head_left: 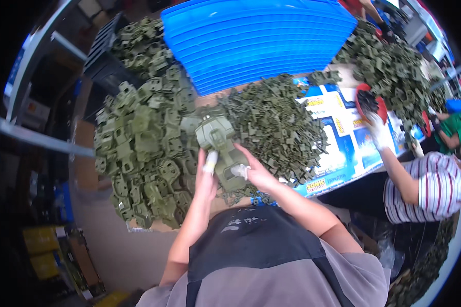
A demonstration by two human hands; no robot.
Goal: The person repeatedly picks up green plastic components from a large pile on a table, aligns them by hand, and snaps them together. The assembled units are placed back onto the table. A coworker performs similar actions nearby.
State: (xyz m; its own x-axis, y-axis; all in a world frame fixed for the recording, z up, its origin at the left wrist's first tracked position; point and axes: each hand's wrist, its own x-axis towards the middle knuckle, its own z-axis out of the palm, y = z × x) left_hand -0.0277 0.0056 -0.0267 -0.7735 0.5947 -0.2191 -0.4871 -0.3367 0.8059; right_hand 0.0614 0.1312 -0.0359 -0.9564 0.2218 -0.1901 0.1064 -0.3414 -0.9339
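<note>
Between my two hands is an olive-green moulded plastic part [216, 134], a long piece with a rounded, bulky far end and a cut-out nearer to me. My left hand [205, 176] grips its left edge. A white wrap covers my left thumb. On the other side my right hand [261, 176] closes on the part's right edge, also with white wrapping on the thumb. Large green plastic parts [146, 138] are heaped left of my hands. Close to my right hand spreads a pile of small green plastic pieces [279, 125].
A stack of blue plastic bins [261, 41] stands behind the piles. At left back is a black crate [105, 61]. A co-worker in a striped shirt [427, 187] holds a red bowl [362, 107] with a gloved hand at the right. More green pieces [389, 61] lie beyond.
</note>
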